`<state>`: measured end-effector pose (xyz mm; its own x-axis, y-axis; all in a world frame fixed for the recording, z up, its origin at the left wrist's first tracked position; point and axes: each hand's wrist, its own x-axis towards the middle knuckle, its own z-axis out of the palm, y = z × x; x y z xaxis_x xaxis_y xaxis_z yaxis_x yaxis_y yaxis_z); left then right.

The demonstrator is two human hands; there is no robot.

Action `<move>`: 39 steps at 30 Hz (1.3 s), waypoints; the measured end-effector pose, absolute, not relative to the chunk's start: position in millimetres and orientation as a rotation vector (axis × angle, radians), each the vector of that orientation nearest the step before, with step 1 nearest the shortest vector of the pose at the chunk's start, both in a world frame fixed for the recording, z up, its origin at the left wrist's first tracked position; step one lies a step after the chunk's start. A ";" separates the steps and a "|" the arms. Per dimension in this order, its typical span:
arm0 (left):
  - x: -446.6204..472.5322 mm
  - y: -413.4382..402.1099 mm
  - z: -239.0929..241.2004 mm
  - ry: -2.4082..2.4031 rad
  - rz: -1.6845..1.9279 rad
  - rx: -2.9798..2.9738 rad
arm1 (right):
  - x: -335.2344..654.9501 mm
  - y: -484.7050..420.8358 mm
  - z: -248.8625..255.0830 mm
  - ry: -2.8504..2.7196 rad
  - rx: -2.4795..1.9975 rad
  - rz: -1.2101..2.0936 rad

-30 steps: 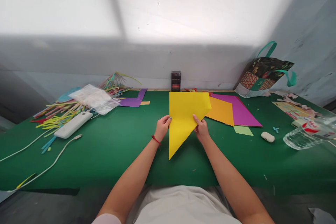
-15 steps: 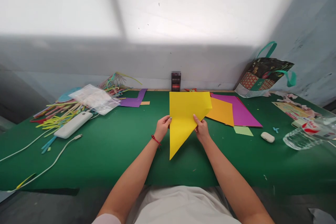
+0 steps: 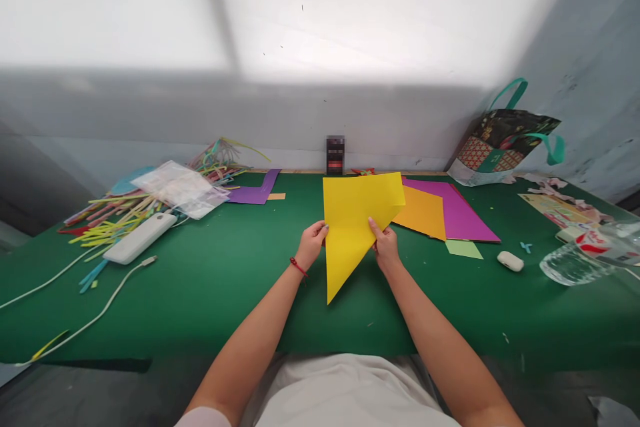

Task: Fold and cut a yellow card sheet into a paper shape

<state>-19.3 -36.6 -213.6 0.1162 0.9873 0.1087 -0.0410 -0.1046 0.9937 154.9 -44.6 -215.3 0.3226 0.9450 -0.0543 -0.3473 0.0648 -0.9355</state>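
Observation:
A folded yellow paper sheet [image 3: 353, 227] is held just above the green table [image 3: 210, 287], its long point aimed toward me. My left hand [image 3: 313, 243] pinches its left edge. My right hand [image 3: 384, 245] pinches its slanted right edge, thumb on top. A red band sits on my left wrist. Right behind the yellow sheet lie an orange sheet [image 3: 424, 212] and a magenta sheet [image 3: 457, 213] flat on the table.
Far left: a pile of coloured paper strips [image 3: 115, 213], a clear plastic bag [image 3: 180, 188], a white power bank [image 3: 140, 237] with cables. A purple scrap [image 3: 255, 192] lies behind. Right side: a white earbud case [image 3: 510, 260], a plastic bottle [image 3: 585, 255], a patterned gift bag [image 3: 500, 143].
The yellow sheet has tilted slightly, its far right corner lifting a little and its point shifting a bit right. Both hands keep their grip.

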 end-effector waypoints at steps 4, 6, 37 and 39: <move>-19.9 -35.1 -215.7 1.029 1.221 1.300 | 153.8 -45.2 -214.2 -0.697 -1.077 1.103; -21.0 -34.4 -215.6 1.021 1.219 1.288 | 153.5 -45.8 -213.1 -0.701 -1.076 1.109; -39.7 -33.6 -196.4 1.013 1.131 1.194 | 169.3 -45.0 -205.4 -0.894 -1.019 1.086; -39.1 -33.8 -197.0 1.014 1.126 1.196 | 165.9 -45.0 -208.0 -0.829 -1.033 1.136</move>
